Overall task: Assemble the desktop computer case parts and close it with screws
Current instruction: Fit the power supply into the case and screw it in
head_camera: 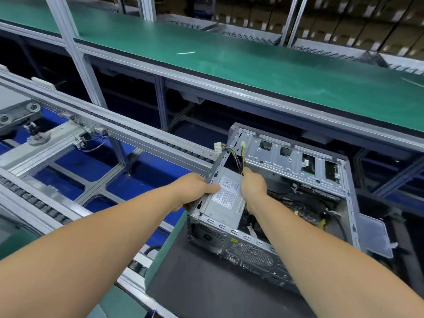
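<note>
Open computer case (pixel 305 180) lying on dark mat (pixel 202 283) at 5 o'clock, long axis running 7 to 1. Inside, at its 9 o'clock corner, power supply (pixel 226 198). Left hand (pixel 195 187) gripping case edge; right hand (pixel 253 183) pinching cable bundle (pixel 241 157).

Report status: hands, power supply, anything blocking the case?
Left hand holds the case edge at the power supply. Right hand grips the supply's cable bundle. Side still open; loose connectors hang over the opening.
</note>
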